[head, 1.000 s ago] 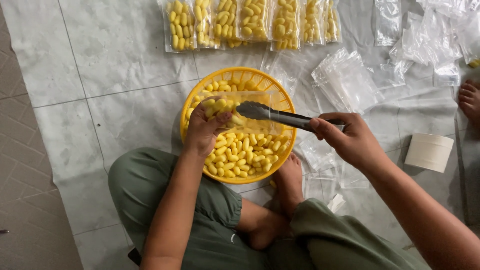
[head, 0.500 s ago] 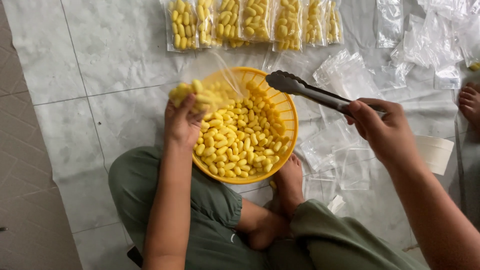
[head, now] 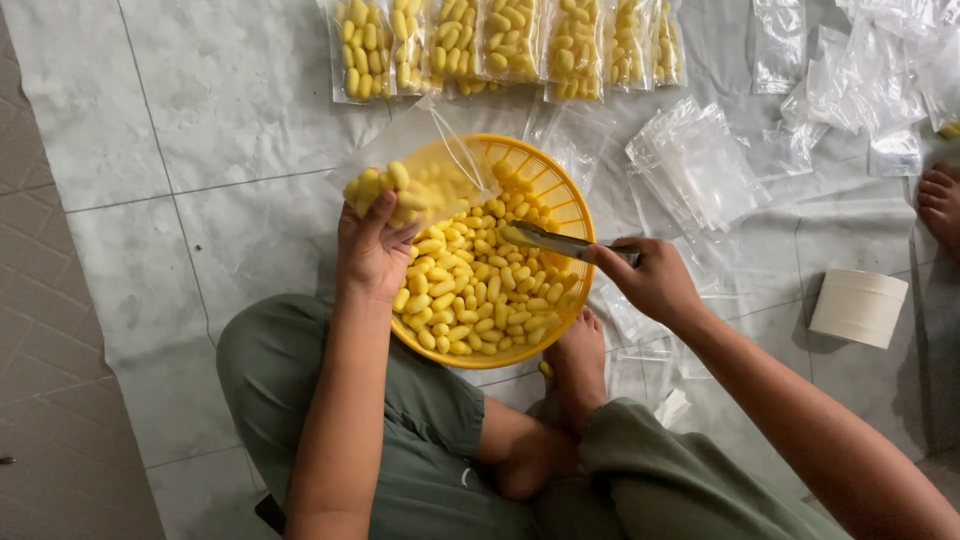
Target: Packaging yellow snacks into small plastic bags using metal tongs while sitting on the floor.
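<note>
A yellow plastic basket (head: 565, 190) heaped with yellow oval cocoons (head: 475, 290) sits on the floor in front of my crossed legs. My left hand (head: 372, 250) holds a clear plastic bag (head: 415, 170) partly filled with cocoons over the basket's left rim. My right hand (head: 650, 280) grips metal tongs (head: 550, 240), whose tips reach down into the cocoons in the basket.
A row of filled cocoon bags (head: 500, 45) lies along the top. Piles of empty clear bags (head: 700, 170) lie to the right, with more at the top right (head: 880, 70). A white tape roll (head: 858, 307) stands at right. Another person's foot (head: 940, 205) shows at the right edge.
My right hand has swung the tongs from above the basket's right rim down into the cocoons. The left hand with the bag stayed near the left rim.
</note>
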